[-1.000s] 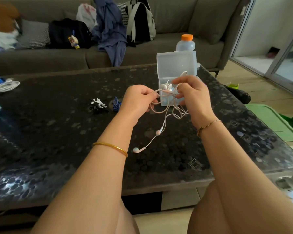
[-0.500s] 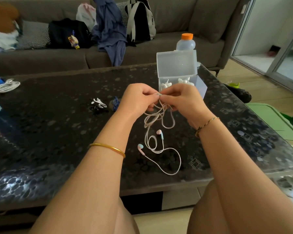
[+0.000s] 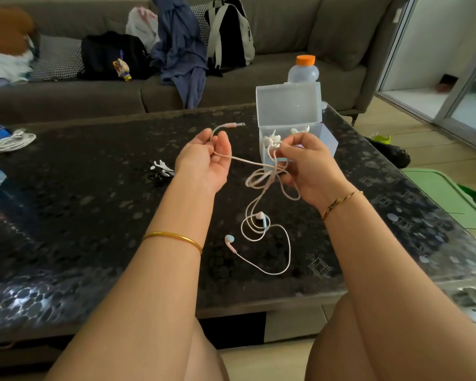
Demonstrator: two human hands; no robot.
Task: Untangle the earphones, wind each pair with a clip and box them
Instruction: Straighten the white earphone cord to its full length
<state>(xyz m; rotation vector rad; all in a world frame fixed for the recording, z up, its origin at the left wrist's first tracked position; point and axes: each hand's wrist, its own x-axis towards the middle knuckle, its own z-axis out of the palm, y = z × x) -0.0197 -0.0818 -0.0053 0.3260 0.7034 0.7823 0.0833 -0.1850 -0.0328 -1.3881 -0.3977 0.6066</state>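
Note:
A pink earphone cable (image 3: 259, 171) with pink-and-blue buds stretches between my hands above the dark table (image 3: 66, 215). My left hand (image 3: 204, 158) pinches the plug end, which sticks up and to the right of the fingers. My right hand (image 3: 305, 163) grips a bundle of cable loops. Both buds (image 3: 230, 240) and slack cable lie on the table below. A clear plastic box (image 3: 289, 125) with its lid up stands behind my right hand and holds white earphones. White and black clips (image 3: 161, 170) lie left of my left wrist.
A bottle with an orange cap (image 3: 304, 68) stands behind the box. A coiled white cable (image 3: 11, 141) lies at the table's far left. A sofa with bags and clothes runs along the back. A green lid (image 3: 445, 199) lies on the floor to the right.
My hands have drawn apart: the left hand moved left with the plug end, pulling a length of cable out of the bundle that the right hand keeps holding.

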